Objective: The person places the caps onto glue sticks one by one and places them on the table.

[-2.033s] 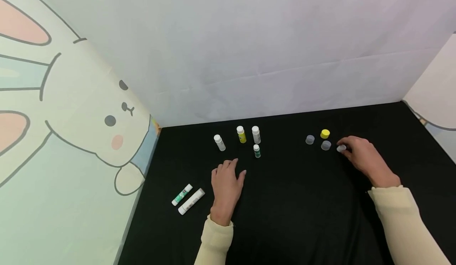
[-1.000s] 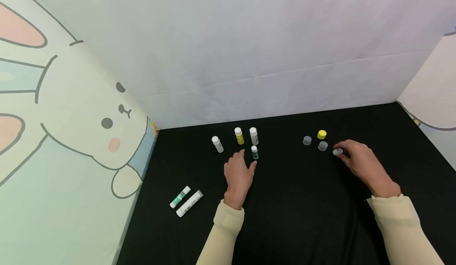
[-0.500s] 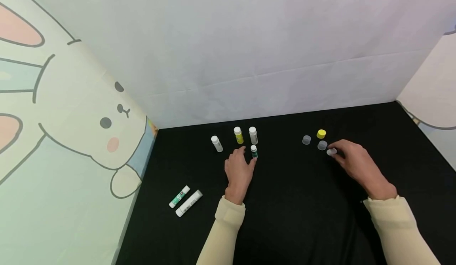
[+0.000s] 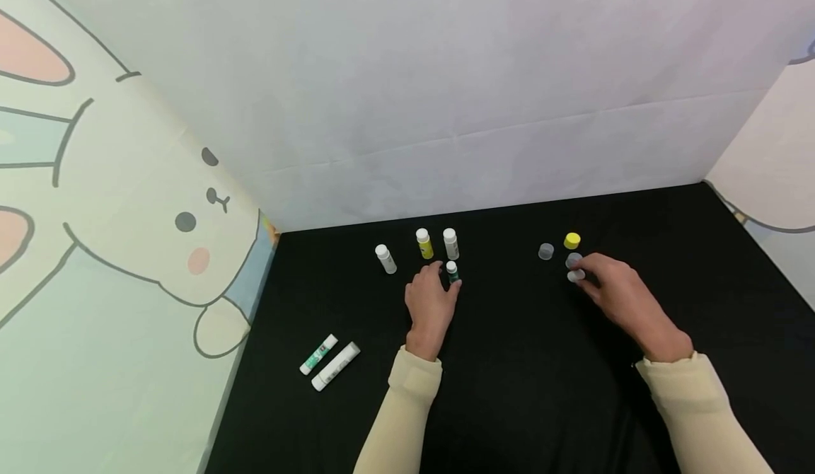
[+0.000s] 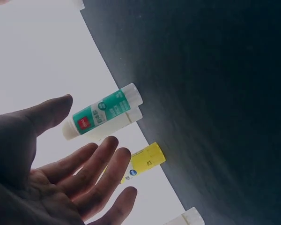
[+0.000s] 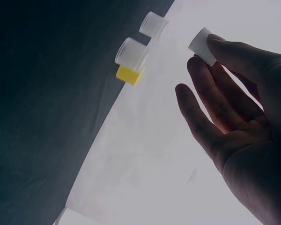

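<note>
The left hand [image 4: 429,309] is around the small green glue stick [image 4: 453,272], which stands upright. In the left wrist view the left hand [image 5: 79,173] has its fingers spread and a visible gap to the green stick [image 5: 103,111]. Between thumb and fingertips the right hand [image 6: 234,98] pinches a small white cap [image 6: 203,46]. In the head view that cap [image 4: 576,276] is in front of a clear cap [image 4: 574,260], with the right hand [image 4: 627,301] to its right. A second clear cap [image 4: 545,251] and a yellow cap [image 4: 572,240] sit close by.
Behind the left hand stand a yellow glue stick [image 4: 424,245] and two white ones, one right [image 4: 451,245] and one left [image 4: 385,259]. Two more sticks, green-white [image 4: 318,354] and white [image 4: 335,366], lie at the left. A pale wall [image 4: 484,170] borders the black table [image 4: 509,389].
The right hand has moved left with the white cap, towards the clear caps. The left hand has moved right and forward to the small green stick.
</note>
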Demonstrator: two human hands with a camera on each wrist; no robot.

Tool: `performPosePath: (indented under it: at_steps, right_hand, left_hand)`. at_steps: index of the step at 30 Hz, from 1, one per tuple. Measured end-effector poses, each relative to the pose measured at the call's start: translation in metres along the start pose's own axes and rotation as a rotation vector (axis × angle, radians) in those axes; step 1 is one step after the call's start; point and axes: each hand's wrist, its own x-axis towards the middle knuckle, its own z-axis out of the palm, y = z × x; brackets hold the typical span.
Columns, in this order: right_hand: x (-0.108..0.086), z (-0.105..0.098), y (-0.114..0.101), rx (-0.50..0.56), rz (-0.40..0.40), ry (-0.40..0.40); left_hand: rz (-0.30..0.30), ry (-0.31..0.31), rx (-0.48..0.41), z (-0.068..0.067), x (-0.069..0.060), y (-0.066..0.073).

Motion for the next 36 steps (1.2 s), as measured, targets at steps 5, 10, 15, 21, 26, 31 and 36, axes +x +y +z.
performPosePath:
  at_steps: [5,10,15,21,26,31,36]
  right_hand:
    - [0.002,0.003,-0.008,0.02,-0.013,-0.021]
    - [0.003,0.005,-0.015,0.023,-0.022,-0.029]
    - [0.005,0.006,-0.022,0.028,-0.033,-0.026]
    - [0.007,0.008,-0.027,0.048,-0.033,-0.03]
    - [0.006,0.01,-0.03,0.053,-0.029,-0.036]
    - [0.006,0.011,-0.032,0.047,-0.036,-0.038]
    - [0.006,0.012,-0.033,0.04,-0.044,-0.036]
  left_hand:
    - [0.006,-0.001,0.002,0.003,0.002,0.0]
    - [0.008,0.006,0.0,0.004,0.003,0.001]
    - [0.005,0.011,-0.006,0.007,0.004,0.001]
    - [0.011,0.018,-0.001,0.008,0.006,0.001]
    - [0.015,0.028,0.006,0.009,0.006,0.002]
    - [0.016,0.023,0.003,0.011,0.008,0.001]
    - [0.015,0.023,0.005,0.015,0.009,0.001]
